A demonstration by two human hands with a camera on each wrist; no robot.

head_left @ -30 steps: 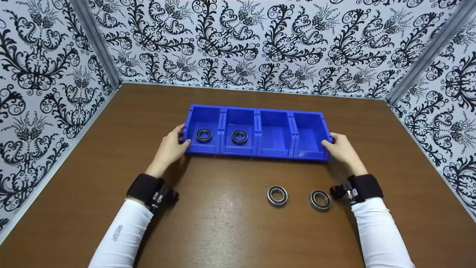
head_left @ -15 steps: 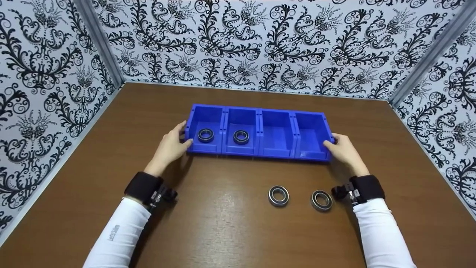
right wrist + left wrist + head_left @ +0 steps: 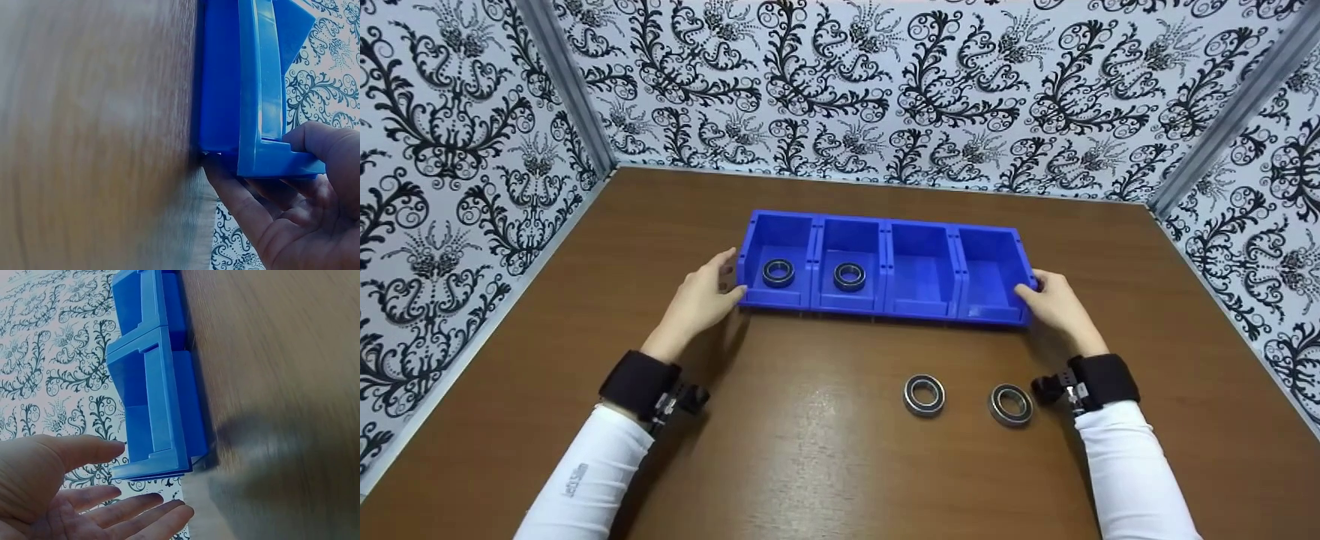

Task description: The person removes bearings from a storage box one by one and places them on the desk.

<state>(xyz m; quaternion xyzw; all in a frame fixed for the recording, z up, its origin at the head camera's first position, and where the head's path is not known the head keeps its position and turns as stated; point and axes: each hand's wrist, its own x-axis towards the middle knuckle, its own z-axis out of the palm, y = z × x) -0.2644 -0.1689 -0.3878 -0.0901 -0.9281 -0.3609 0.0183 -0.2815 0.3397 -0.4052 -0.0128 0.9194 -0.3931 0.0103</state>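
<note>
A blue bin row (image 3: 919,309) with several compartments stands on the table. A ball bearing (image 3: 778,284) lies in its leftmost compartment, and another bearing (image 3: 849,288) in the one beside it. My right hand (image 3: 1054,304) grips the right end, thumb over the rim and fingers against the outer side wall (image 3: 275,160). At the left end, my left hand (image 3: 696,306) has its fingers spread and extended. A gap shows between those fingers (image 3: 135,509) and the bin wall in the left wrist view. The thumb tip is close to the front corner.
Two more bearings lie on the brown table (image 3: 810,465) in front of the bins: one bearing (image 3: 910,396) right of centre, one bearing (image 3: 997,409) near the right wrist camera (image 3: 1050,388). Patterned wall panels (image 3: 855,90) rise behind and at both sides.
My left hand has let go of the bin row's left end and drawn slightly left. The right hand keeps its grip. The whole view has shifted a little; the bearings stay in place.
</note>
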